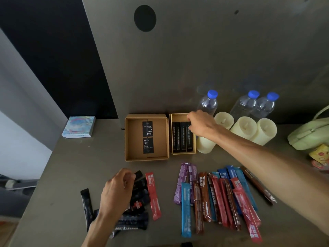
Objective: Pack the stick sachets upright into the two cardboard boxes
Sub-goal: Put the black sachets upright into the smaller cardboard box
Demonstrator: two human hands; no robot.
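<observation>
Two cardboard boxes stand side by side mid-table: a wide box (128,139) holding only two black printed cards, and a narrow box (170,134) with three black stick sachets (178,138) side by side inside. My right hand (201,124) reaches over the narrow box's far right corner, its fingertips on the top of the rightmost black sachet. My left hand (117,191) rests on a pile of black sachets (137,216) at the near left, fingers closed on one black sachet (138,174). A red sachet (153,195) lies beside the pile. Several coloured sachets (219,198) lie at the near right.
Three blue-capped water bottles (208,102) and several cream candles (243,128) stand behind and right of the narrow box. A pale green bag (309,134) sits at the right edge. A small pastel booklet (79,126) lies at the far left. A wall rises behind.
</observation>
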